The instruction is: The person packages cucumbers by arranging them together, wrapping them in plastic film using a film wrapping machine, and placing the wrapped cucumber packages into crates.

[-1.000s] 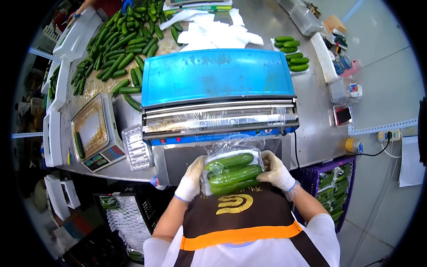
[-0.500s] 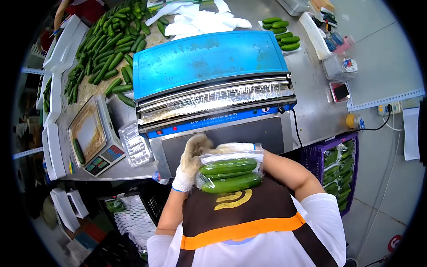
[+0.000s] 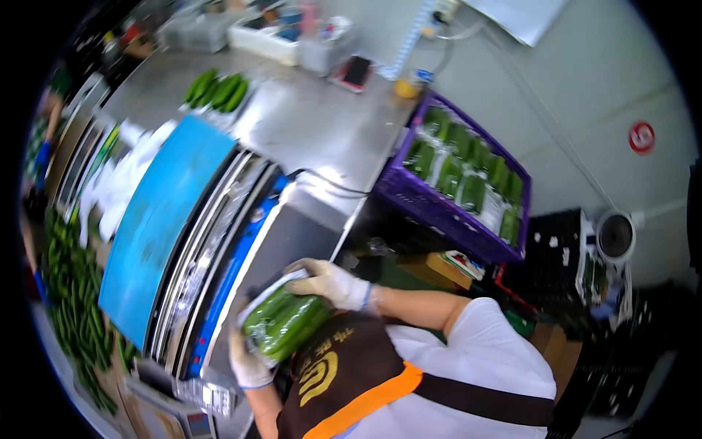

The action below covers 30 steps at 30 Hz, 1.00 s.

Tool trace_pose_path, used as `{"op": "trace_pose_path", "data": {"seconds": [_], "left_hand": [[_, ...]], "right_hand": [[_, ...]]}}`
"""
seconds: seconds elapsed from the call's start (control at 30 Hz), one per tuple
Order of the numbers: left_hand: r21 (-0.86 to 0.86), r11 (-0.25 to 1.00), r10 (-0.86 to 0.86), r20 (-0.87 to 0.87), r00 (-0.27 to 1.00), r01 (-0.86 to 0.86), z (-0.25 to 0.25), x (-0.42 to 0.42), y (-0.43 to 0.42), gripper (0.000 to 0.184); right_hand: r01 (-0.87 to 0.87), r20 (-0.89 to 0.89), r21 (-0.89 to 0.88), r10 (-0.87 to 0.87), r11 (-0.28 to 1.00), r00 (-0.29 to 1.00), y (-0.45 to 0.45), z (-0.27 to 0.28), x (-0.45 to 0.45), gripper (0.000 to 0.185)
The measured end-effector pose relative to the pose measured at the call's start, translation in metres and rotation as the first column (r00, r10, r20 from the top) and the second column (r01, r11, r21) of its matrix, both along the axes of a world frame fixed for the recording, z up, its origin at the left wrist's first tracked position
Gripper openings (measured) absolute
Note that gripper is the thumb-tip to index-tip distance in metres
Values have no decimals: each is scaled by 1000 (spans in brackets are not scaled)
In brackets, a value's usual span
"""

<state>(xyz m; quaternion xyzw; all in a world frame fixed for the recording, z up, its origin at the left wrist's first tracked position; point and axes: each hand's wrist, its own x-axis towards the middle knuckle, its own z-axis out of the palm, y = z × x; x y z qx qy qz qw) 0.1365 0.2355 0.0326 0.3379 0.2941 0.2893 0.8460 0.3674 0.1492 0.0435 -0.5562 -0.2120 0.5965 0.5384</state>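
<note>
A film-wrapped pack of cucumbers [image 3: 287, 320] is held in front of my apron, its white backing showing along one edge. My left hand [image 3: 247, 361], in a white work glove, grips the pack's lower left end. Gloved as well, my right hand [image 3: 329, 284] has its fingers closed over the upper right end. Just beyond the pack stands the film wrapping machine [image 3: 172, 227] with a blue top. Parts of the left fingers are hidden behind the pack.
To the right, a purple crate [image 3: 453, 219] holds several wrapped cucumber packs. Loose cucumbers [image 3: 77, 307] are heaped at the left. More cucumbers [image 3: 216, 91] lie at the back of the steel table [image 3: 307, 124], near a phone [image 3: 357, 72]. A weighing scale [image 3: 157, 410] stands lower left.
My view and body have swung right toward the purple crate. The pack is still held; my right hand has come from behind it to its upper right end.
</note>
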Motion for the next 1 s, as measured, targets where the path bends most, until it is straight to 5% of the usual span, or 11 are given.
{"op": "trace_pose_path", "data": {"seconds": [0.1,0.13,0.2,0.23,0.33,0.37,0.47,0.6,0.67,0.77,1.0], "left_hand": [[-278,948,226,237,945,-157,-10,-1,11,78],[-262,965,113,455,883,12,-2,12,8,80],[-123,988,139,401,905,-97,-19,31,-2,80],[-228,889,425,87,901,-397,-19,42,-13,77],[-291,894,378,85,922,-340,-15,68,-20,75],[-273,918,320,88,943,-286,-17,75,-23,74],[-251,957,155,14,988,-147,-3,116,-47,74],[-266,941,-189,96,977,208,-19,167,-67,68],[-341,886,-262,194,945,315,-4,202,-89,71],[-242,781,-480,355,802,575,22,250,-124,71],[-247,806,-566,-58,822,537,6,264,-155,57]], "right_hand": [[319,-514,-52,-299,946,804,-5,10,-8,43],[414,-589,-62,-368,908,720,-7,9,-10,45],[309,-346,19,-283,951,894,-14,-1,-4,48],[255,-177,77,-239,964,955,-17,4,1,51],[28,413,30,-38,999,910,-43,18,32,70],[46,492,209,-146,977,858,-51,5,36,85],[-238,684,158,68,958,727,-79,54,73,111],[-34,685,124,-61,992,726,-121,27,104,113],[129,374,30,-131,991,918,-160,41,133,113],[335,499,163,-370,928,784,-229,26,181,103],[915,791,-132,-516,381,329,-391,13,297,101]]}}
